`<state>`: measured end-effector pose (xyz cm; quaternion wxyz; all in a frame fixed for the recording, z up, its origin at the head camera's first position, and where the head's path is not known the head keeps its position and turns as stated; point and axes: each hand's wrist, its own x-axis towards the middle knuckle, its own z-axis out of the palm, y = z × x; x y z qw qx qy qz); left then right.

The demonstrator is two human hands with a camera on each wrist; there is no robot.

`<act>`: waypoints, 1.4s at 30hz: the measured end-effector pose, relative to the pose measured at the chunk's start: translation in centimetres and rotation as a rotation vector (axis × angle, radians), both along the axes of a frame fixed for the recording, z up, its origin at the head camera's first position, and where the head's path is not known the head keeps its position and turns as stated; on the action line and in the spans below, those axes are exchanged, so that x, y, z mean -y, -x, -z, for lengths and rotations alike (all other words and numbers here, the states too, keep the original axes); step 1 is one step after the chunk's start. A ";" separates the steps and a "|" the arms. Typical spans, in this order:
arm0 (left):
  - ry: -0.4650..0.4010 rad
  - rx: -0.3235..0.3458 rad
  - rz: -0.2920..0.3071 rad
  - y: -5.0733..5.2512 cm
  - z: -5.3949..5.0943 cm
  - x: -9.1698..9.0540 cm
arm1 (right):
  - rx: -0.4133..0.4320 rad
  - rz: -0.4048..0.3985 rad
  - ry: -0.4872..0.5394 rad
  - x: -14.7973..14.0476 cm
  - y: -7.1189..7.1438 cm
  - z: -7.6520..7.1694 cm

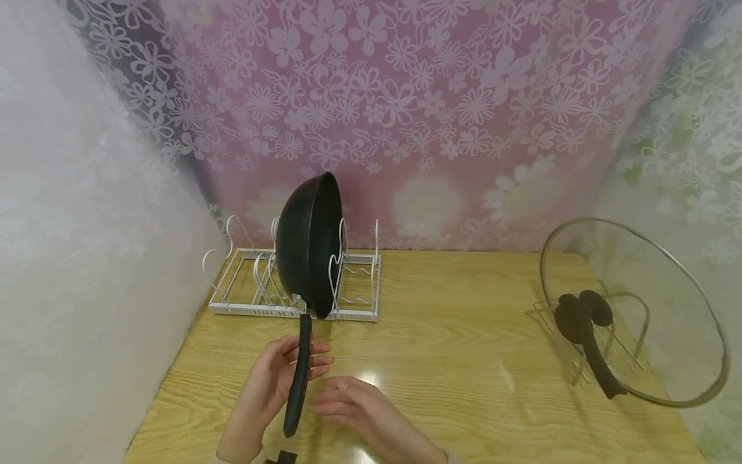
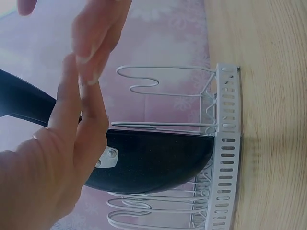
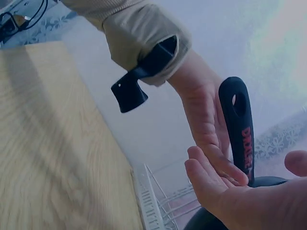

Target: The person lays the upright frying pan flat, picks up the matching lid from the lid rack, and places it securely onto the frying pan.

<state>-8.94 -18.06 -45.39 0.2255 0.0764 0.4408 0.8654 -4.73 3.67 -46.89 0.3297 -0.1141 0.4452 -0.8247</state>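
Observation:
A black wok (image 1: pixel 294 238) stands on edge between the wires of a white rack (image 1: pixel 359 314), its long black handle (image 1: pixel 299 374) pointing towards me. My left hand (image 1: pixel 277 377) is beside and beneath the handle, fingers extended past it and not curled round it. Whether the palm touches the handle I cannot tell. Just right of the handle, my right hand (image 1: pixel 362 406) holds nothing, its fingers loosely bent towards the left hand. In the right wrist view, the fingertips of both hands come close together near the handle (image 3: pixel 241 129), which bears red lettering.
On the right, a large glass lid (image 1: pixel 719 361) with a black grip (image 1: pixel 599 370) leans in a small wire stand (image 1: pixel 570 374). Flowered curtain (image 1: pixel 435 129) hangs behind the wooden table (image 1: pixel 464 348), and a pale wall (image 1: pixel 104 270) borders its left.

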 end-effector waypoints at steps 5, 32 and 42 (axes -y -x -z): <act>-0.062 -0.014 0.071 0.5 0.0 0.4 | 0.040 -0.003 0.041 0.7 0.1 -0.1; -0.094 0.165 0.186 4.6 -1.0 0.9 | 0.313 -0.087 0.253 4.5 1.9 -1.1; -0.063 0.211 0.167 4.8 -1.4 0.2 | 0.380 -0.103 0.223 5.6 2.3 -1.0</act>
